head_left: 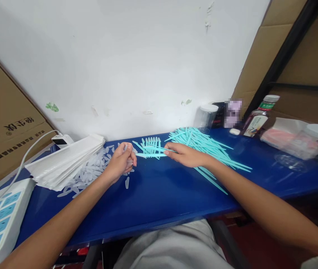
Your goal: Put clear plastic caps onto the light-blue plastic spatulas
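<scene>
My right hand (185, 154) pinches thin turquoise eyebrow razors (163, 155) between thumb and fingers, their tips pointing left. Curled closed, my left hand (122, 160) faces them and has translucent plastic blade caps (130, 163) in its fingers; how many is hidden. Beyond the gap between my hands lies a group of turquoise razors (151, 141), several set side by side and others crossing them. A large loose pile of such razors (203, 144) spreads behind my right hand. Left of my left hand are many scattered clear caps (92, 168), with a single cap (127, 182) apart in front.
A stack of white plastic sleeves (66, 160) and a power strip (5, 220) occupy the left of the blue table (147, 201). At right stand a clear jar (207, 117), a bottle (258, 117) and a bag with pink contents (290, 138). A white wall (133, 67) rises behind.
</scene>
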{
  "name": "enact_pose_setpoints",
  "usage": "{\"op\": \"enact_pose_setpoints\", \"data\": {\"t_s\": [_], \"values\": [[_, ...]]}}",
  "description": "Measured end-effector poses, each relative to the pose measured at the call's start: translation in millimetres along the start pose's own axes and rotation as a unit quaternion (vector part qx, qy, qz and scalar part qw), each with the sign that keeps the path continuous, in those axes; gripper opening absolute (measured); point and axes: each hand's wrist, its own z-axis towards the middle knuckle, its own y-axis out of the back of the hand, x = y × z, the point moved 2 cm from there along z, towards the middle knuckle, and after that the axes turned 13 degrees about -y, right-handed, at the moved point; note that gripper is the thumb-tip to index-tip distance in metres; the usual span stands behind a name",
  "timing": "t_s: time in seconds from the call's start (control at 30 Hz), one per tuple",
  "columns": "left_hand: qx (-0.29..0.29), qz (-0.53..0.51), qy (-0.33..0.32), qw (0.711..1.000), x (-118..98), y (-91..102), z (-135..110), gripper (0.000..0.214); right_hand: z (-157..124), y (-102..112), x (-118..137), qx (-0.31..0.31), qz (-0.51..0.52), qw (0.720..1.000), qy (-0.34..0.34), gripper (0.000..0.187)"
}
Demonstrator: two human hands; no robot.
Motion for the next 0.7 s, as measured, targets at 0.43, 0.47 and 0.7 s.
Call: {"op": "enact_pose_setpoints", "data": {"t_s": [0.43, 0.47, 0.7], "values": [[-0.001, -0.044, 0.026, 0.999, -1, -2.0, -2, 0.039, -1, 10, -1, -0.057, -0.018, 0.998, -0.003, 0.033], [-0.004, -0.044, 0.024, 0.999, -1, -1.6, -2, 0.038, -1, 10, 0, -0.056, -0.016, 0.998, -0.003, 0.033], [-0.026, -0.025, 0.013, 0.999, -1, 2.2, 1, 0.037, -4, 10, 4, -0.013, -0.005, 1.0, 0.005, 0.036]]}}
